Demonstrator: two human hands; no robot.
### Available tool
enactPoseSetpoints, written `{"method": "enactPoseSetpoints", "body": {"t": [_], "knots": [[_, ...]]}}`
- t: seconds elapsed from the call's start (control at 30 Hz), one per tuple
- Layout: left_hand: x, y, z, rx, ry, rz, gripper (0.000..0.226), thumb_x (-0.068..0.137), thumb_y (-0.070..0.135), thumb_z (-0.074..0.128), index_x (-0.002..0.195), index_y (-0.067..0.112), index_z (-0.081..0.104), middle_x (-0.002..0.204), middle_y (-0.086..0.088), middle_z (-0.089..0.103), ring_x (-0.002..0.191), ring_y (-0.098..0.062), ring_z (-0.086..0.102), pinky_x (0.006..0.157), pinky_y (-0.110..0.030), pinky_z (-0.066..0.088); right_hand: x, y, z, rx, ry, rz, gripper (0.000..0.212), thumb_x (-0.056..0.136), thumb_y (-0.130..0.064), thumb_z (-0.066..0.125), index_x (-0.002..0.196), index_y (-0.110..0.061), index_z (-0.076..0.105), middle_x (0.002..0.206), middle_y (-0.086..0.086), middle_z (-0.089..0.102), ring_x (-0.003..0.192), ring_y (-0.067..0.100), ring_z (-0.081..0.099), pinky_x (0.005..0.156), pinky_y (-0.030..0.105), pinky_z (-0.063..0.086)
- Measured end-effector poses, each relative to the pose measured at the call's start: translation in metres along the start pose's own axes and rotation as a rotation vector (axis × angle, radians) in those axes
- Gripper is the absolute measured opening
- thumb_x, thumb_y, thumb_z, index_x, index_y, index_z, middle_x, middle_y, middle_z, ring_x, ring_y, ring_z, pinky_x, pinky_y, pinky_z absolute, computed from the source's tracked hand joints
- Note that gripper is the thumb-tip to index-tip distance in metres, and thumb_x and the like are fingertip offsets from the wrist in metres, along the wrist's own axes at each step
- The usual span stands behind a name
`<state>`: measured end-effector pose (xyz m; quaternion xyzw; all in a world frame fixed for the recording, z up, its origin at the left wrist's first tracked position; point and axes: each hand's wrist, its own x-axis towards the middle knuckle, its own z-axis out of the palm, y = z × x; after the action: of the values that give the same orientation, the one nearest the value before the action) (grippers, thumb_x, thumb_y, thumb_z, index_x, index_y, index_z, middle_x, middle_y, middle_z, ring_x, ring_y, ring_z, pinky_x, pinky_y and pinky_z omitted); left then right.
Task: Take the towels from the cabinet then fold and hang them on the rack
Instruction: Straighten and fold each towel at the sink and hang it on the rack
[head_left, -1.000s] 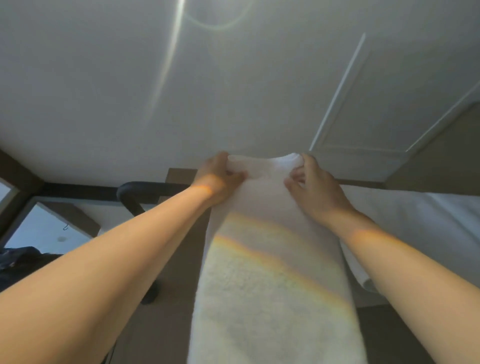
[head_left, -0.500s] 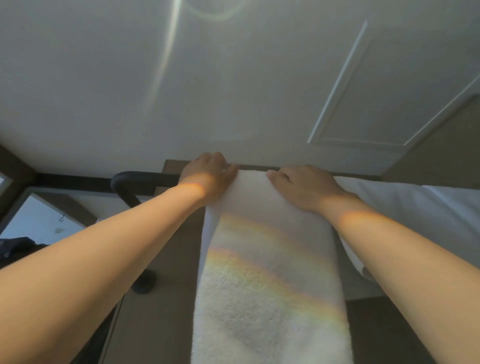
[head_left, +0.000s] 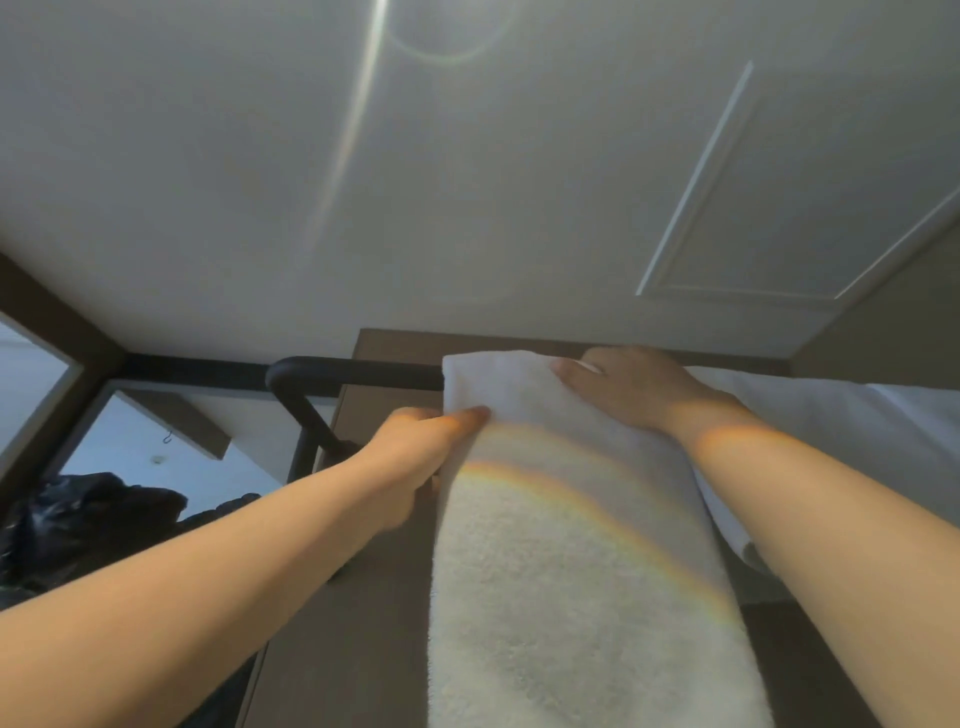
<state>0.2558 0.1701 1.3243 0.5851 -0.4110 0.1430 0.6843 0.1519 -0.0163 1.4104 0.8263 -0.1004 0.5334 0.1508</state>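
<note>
Slid left grip (head_left: 431, 441) down off the rack (head_left: 358, 371) to pinch the towel (head_left: 561, 571) at its left edge (straightening, probably); pressing right grip (head_left: 634, 387) flat-fingered on top. Hung; only tidying left.

Towel (head_left: 571, 571), centre of frame: white terry cloth, nubby looped pile, matt. Rack bar (head_left: 332, 370), left of centre: black, smooth, satin, looks like metal. Bag (head_left: 78, 519), lower left: black, crinkled, glossy plastic.

White towel, black rack

The towel (head_left: 571, 571) is plain white with a faint rainbow band across it; the rack (head_left: 332, 371) is black against a brown panel (head_left: 343, 649).
</note>
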Motion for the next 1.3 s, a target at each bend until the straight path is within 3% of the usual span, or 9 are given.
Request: {"method": "enactPoseSetpoints", "body": {"t": [0.1, 0.23, 0.43, 0.73, 0.83, 0.93, 1.0, 1.13, 1.3], "knots": [[-0.004, 0.004, 0.008, -0.031, 0.086, 0.004, 0.029, 0.09, 0.038, 0.065, 0.098, 0.01, 0.063, 0.093, -0.007, 0.07, 0.08, -0.025, 0.068, 0.065, -0.031, 0.054, -0.01, -0.004, -0.004, 0.157, -0.009, 0.042, 0.053, 0.095, -0.061, 0.037, 0.108, -0.016, 0.06, 0.127, 0.008, 0.06, 0.115, 0.026, 0.055, 0.091, 0.033, 0.042], [-0.005, 0.007, 0.01, 0.005, 0.154, 0.054, 0.021, 0.09, 0.034, 0.064, 0.087, 0.013, 0.065, 0.097, -0.01, 0.071, 0.086, -0.029, 0.069, 0.085, -0.042, 0.056, -0.051, -0.006, -0.002, 0.349, 0.192, 0.068, 0.052, 0.094, -0.047, 0.052, 0.14, -0.022, 0.046, 0.147, 0.001, 0.044, 0.133, 0.02, 0.042, 0.098, 0.026, 0.032], [-0.007, 0.011, 0.009, 0.068, 0.171, 0.079, 0.028, 0.091, 0.033, 0.063, 0.094, 0.006, 0.068, 0.099, -0.015, 0.072, 0.092, -0.035, 0.068, 0.092, -0.05, 0.053, -0.112, 0.016, 0.022, 0.723, 0.369, 0.232, 0.032, 0.089, -0.027, 0.063, 0.121, -0.025, 0.059, 0.122, -0.003, 0.062, 0.112, 0.015, 0.058, 0.088, 0.027, 0.041], [-0.006, 0.017, 0.009, 0.069, 0.172, 0.079, 0.03, 0.093, 0.033, 0.061, 0.107, 0.007, 0.064, 0.103, -0.014, 0.069, 0.093, -0.035, 0.067, 0.093, -0.049, 0.053, -0.098, 0.019, 0.018, 1.136, 0.02, 0.558, 0.027, 0.093, -0.038, 0.061, 0.107, -0.016, 0.067, 0.099, 0.01, 0.072, 0.091, 0.029, 0.068, 0.088, 0.044, 0.055], [-0.005, 0.019, 0.007, 0.078, 0.214, 0.124, 0.032, 0.092, 0.033, 0.064, 0.108, 0.005, 0.066, 0.105, -0.015, 0.069, 0.094, -0.035, 0.067, 0.092, -0.049, 0.053, -0.089, 0.014, 0.013, 1.134, 0.087, 0.558, 0.026, 0.091, -0.033, 0.066, 0.108, -0.014, 0.069, 0.096, 0.01, 0.071, 0.084, 0.027, 0.066, 0.069, 0.032, 0.052], [0.003, 0.021, 0.003, 0.086, 0.29, 0.173, 0.038, 0.087, 0.036, 0.07, 0.107, 0.005, 0.066, 0.103, -0.012, 0.068, 0.096, -0.034, 0.064, 0.083, -0.043, 0.054, -0.08, 0.008, 0.01, 1.043, 0.27, 0.485, 0.018, 0.089, -0.027, 0.068, 0.083, -0.01, 0.07, 0.084, 0.008, 0.07, 0.078, 0.027, 0.064, 0.073, 0.035, 0.052], [0.01, 0.025, 0.002, 0.11, 0.349, 0.232, 0.034, 0.085, 0.038, 0.073, 0.101, 0.011, 0.062, 0.096, -0.002, 0.06, 0.092, -0.025, 0.058, 0.073, -0.033, 0.046, -0.072, 0.006, 0.007, 0.934, 0.39, 0.429, 0.03, 0.088, -0.026, 0.068, 0.065, -0.007, 0.061, 0.064, 0.003, 0.059, 0.064, 0.023, 0.054, 0.06, 0.031, 0.042], [0.024, 0.036, 0.003, 0.092, 0.464, 0.355, 0.051, 0.083, 0.033, 0.075, 0.119, 0.01, 0.048, 0.11, -0.004, 0.05, 0.097, -0.022, 0.05, 0.081, -0.031, 0.04, -0.052, 0.004, -0.001, 0.735, 0.472, 0.352, 0.038, 0.087, -0.027, 0.066, 0.058, -0.011, 0.047, 0.057, 0.006, 0.041, 0.057, 0.02, 0.04, 0.054, 0.036, 0.026], [0.048, 0.047, 0.002, 0.366, 0.433, 0.372, 0.033, 0.088, 0.035, 0.069, 0.11, 0.017, 0.052, 0.113, -0.009, 0.058, 0.106, -0.032, 0.058, 0.091, -0.041, 0.05, -0.024, 0.006, -0.005, 0.586, 0.455, 0.359, 0.038, 0.086, -0.023, 0.065, 0.058, -0.013, 0.042, 0.059, 0.012, 0.04, 0.058, 0.028, 0.044, 0.049, 0.036, 0.024]]}}
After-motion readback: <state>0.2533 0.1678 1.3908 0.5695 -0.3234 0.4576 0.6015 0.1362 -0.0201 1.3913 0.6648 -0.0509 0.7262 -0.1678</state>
